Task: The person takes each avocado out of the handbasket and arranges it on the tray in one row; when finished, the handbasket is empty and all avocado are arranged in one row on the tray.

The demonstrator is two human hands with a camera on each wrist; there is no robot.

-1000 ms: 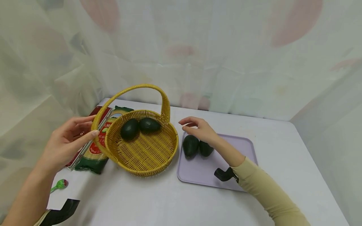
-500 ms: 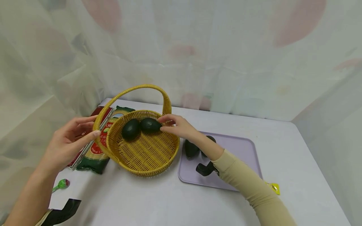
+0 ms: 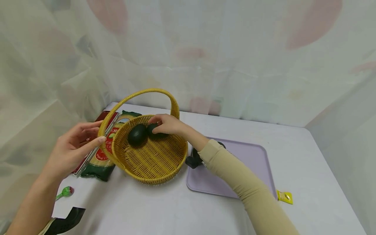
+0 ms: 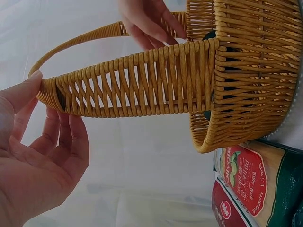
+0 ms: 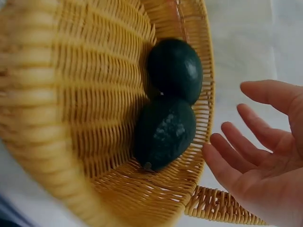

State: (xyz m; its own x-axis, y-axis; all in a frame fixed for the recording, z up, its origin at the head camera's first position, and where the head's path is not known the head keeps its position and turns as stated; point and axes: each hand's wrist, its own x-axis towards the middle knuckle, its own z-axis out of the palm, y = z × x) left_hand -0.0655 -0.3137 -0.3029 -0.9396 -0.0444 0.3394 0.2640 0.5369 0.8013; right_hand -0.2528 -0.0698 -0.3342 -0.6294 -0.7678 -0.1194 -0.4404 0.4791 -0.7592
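My left hand [image 3: 70, 150] pinches the side of the tall handle of a yellow wicker basket [image 3: 152, 160], thumb on one face and fingertips on the other. The basket stands on the white table. Inside lie two dark green avocados, one [image 3: 137, 135] to the left and one [image 5: 163, 132] beside it, touching. My right hand [image 3: 170, 125] is over the basket's back right rim, fingers loosely bent and partly covering the right avocado in the head view. In the right wrist view this hand [image 5: 265, 146] has its fingers spread apart, with a gap to the avocados.
Right of the basket lies a lilac tray [image 3: 249, 163]; avocados on it are mostly hidden by my right forearm. Behind the basket's left side lie a spaghetti packet [image 3: 101, 160] and a dark red packet [image 4: 227, 205]. A green lollipop [image 3: 68, 191] and a yellow sachet [image 3: 285, 196] lie farther out.
My right hand has moved left from above the tray's edge to over the right avocado in the basket. The left hand keeps its hold on the handle. The yellow sachet has come into sight.
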